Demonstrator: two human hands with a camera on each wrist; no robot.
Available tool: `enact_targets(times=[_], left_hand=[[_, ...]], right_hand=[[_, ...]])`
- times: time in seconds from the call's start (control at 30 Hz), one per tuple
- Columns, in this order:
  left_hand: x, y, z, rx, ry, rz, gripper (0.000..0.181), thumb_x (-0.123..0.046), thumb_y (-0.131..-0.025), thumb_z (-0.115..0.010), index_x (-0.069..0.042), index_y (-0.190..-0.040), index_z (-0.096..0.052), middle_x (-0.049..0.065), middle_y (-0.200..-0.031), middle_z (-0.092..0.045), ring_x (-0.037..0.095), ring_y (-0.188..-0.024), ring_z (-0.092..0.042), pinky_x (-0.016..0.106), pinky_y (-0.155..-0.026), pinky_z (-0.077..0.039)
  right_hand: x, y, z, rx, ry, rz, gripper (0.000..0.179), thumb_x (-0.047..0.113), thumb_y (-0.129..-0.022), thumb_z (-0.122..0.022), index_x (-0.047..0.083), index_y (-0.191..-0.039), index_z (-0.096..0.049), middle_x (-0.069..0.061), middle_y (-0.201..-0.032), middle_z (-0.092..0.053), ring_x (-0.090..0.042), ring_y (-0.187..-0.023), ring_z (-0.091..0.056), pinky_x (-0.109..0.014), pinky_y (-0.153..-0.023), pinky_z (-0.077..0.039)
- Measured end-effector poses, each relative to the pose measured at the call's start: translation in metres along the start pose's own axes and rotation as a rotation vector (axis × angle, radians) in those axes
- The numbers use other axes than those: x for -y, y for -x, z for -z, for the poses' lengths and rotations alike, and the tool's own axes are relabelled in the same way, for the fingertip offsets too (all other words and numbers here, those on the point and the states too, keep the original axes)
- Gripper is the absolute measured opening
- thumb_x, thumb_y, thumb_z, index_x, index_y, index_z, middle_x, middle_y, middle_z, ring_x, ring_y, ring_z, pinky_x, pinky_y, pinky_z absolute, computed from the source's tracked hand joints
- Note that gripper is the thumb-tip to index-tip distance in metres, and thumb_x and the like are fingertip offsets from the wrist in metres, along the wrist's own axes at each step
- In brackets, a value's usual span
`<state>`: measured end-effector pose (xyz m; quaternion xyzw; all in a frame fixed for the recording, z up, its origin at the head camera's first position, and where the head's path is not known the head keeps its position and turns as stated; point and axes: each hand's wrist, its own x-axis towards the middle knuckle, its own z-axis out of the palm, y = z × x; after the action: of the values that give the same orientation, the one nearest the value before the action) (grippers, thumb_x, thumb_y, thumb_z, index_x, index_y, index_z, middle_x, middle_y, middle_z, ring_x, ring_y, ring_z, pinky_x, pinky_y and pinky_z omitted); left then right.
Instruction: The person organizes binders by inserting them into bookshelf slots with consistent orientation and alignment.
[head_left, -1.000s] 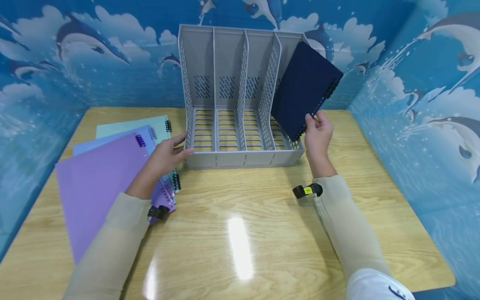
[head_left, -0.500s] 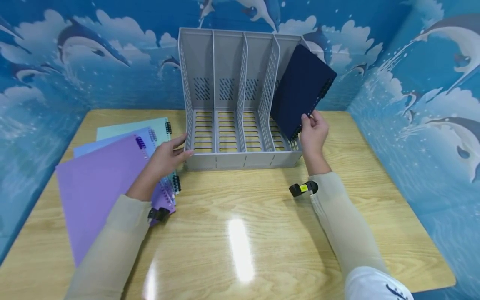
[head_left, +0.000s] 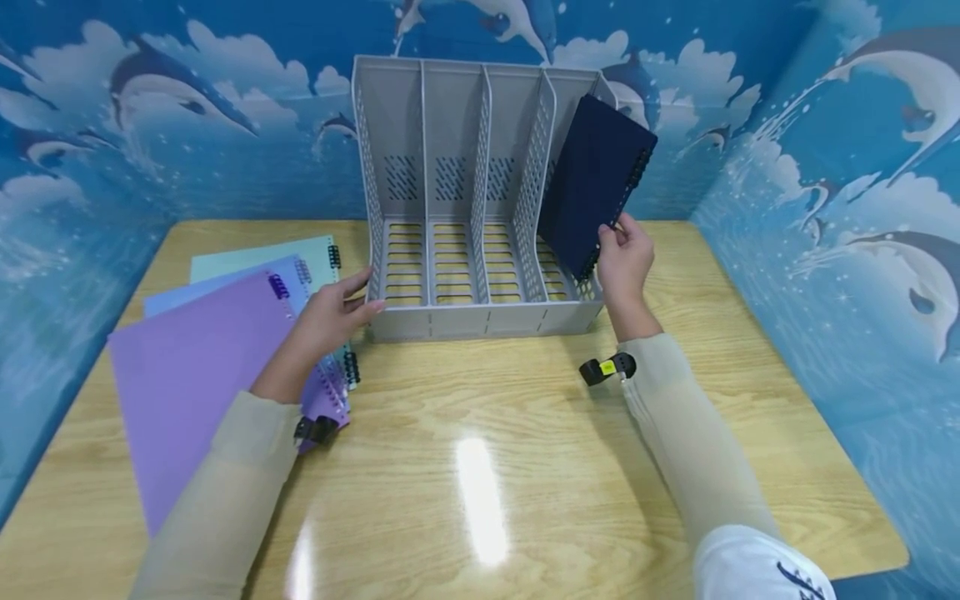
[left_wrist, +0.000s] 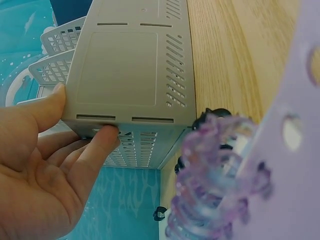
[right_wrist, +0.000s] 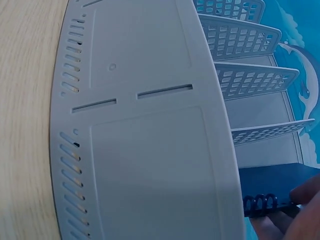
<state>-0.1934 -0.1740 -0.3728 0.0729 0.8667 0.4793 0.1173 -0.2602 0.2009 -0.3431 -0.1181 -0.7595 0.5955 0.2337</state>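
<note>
A grey file organizer (head_left: 487,320) with upright perforated dividers stands at the back of the table. My left hand (head_left: 330,317) grips its front left corner, the thumb on the front rim and the fingers against the side wall, as the left wrist view shows. In my right hand (head_left: 627,257) a navy ring-bound notebook (head_left: 596,183) is pinched by its spine edge. The notebook leans to the right, its lower end inside the rightmost compartment. Black rings (right_wrist: 260,202) on its spine show in the right wrist view, where the hand is partly cut off.
On the left of the wooden table (head_left: 420,500) lie overlapping ring-bound notebooks: purple (head_left: 195,367) on top, then blue (head_left: 225,285), then pale green (head_left: 262,252). My left forearm crosses above them. Dolphin-patterned walls (head_left: 247,167) enclose the back and sides.
My right hand has shifted a little left, and the navy notebook has swung left, now more upright in the rightmost compartment. The left hand keeps its grip on the organizer.
</note>
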Motion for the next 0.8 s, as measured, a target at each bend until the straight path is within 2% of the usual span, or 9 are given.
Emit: enact_targets(times=[0.27,0.57,0.67,0.8], left_hand=[[0.0,0.001,0.0,0.002,-0.002,0.001,0.066,-0.025,-0.102,-0.053,-0.011,-0.155,-0.016,0.01,-0.16,-0.018,0.035,-0.135,-0.041,0.044,-0.103,-0.044],[-0.001,0.002,0.001,0.008,-0.011,0.0,0.067,-0.026,-0.102,-0.052,-0.013,-0.156,-0.016,0.009,-0.16,-0.017,0.035,-0.134,-0.043,0.047,-0.103,-0.043],[0.0,0.002,0.001,0.008,-0.01,0.002,0.067,-0.028,-0.102,-0.052,-0.013,-0.156,-0.016,0.009,-0.16,-0.017,0.035,-0.134,-0.043,0.047,-0.103,-0.043],[0.002,0.001,0.001,0.007,-0.013,-0.002,0.068,-0.031,-0.101,-0.052,-0.014,-0.156,-0.015,0.009,-0.16,-0.017,0.035,-0.134,-0.043,0.047,-0.104,-0.043]], right_hand=[[0.003,-0.004,-0.004,-0.012,0.087,-0.038,0.034,0.003,-0.098,-0.054,0.009,-0.131,-0.062,-0.01,-0.129,-0.063,-0.016,-0.113,-0.063,-0.027,-0.092,-0.053],[0.003,-0.008,-0.01,-0.001,0.134,-0.086,0.034,0.002,-0.098,-0.053,0.008,-0.131,-0.062,-0.012,-0.127,-0.064,-0.018,-0.111,-0.064,-0.027,-0.09,-0.054],[0.002,-0.007,-0.012,0.003,0.172,-0.087,0.034,0.003,-0.098,-0.053,0.009,-0.13,-0.062,-0.012,-0.123,-0.066,-0.019,-0.108,-0.066,-0.029,-0.088,-0.055],[0.0,-0.006,-0.015,0.005,0.235,-0.067,0.033,0.003,-0.097,-0.054,0.008,-0.128,-0.063,-0.015,-0.114,-0.069,-0.019,-0.095,-0.069,-0.029,-0.078,-0.056]])
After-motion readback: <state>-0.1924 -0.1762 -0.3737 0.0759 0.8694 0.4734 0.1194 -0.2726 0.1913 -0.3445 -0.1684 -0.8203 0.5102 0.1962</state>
